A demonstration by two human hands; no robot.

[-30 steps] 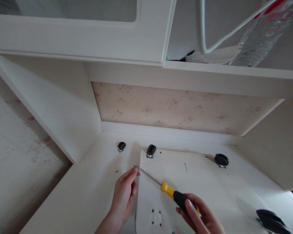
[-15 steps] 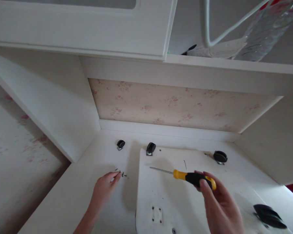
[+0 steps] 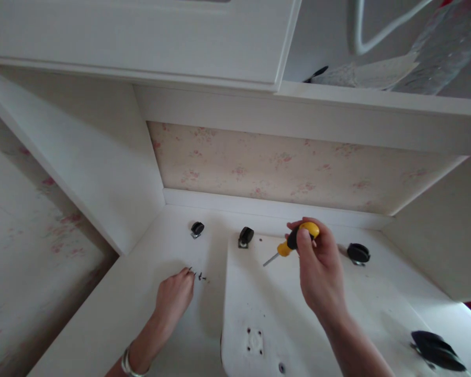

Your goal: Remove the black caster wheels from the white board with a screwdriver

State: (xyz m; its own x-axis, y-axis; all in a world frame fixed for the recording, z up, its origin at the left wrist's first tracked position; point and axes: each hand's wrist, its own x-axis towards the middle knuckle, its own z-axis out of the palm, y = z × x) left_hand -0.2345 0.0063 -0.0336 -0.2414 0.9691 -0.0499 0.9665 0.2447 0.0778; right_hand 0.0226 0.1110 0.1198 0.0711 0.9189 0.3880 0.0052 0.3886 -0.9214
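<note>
My right hand (image 3: 322,267) grips a yellow and black screwdriver (image 3: 292,241) by its handle, with the metal shaft slanting down to the left over the white panel (image 3: 290,309). My left hand (image 3: 175,293) is closed low over the white surface, its fingertips pinched at a small dark screw. Other small screws (image 3: 201,276) lie just right of those fingers. A black caster (image 3: 245,236) on a metal plate stands at the panel's top left corner. Nearby, another caster (image 3: 197,229) sits loose further left. Screw holes (image 3: 255,341) mark the panel's lower left part.
On the right are a black caster (image 3: 358,253) and a larger-looking caster (image 3: 437,350). A white cabinet door (image 3: 141,47) and a shelf (image 3: 377,102) with a clear plastic bottle (image 3: 443,52) overhang the work surface. A white side board (image 3: 82,152) rises at left.
My right hand has moved up and left, turning the screwdriver so its tip points lower. My left fingers have shifted slightly among the screws. The view has moved a little.
</note>
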